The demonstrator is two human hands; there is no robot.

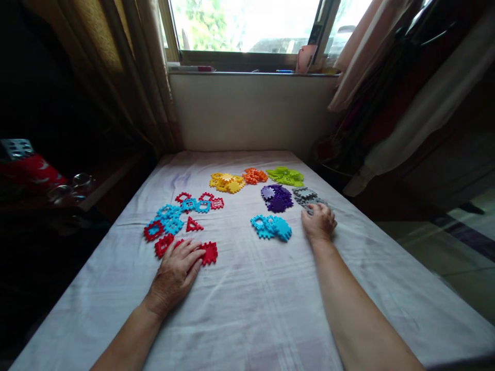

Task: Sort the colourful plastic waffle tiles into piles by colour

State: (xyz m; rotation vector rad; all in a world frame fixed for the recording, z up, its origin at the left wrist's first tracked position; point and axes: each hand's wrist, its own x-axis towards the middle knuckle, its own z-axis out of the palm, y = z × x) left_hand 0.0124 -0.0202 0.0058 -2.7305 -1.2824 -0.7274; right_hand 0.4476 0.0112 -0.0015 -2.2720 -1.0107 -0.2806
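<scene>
No writing, label, brand, number or sign can be read.
</scene>
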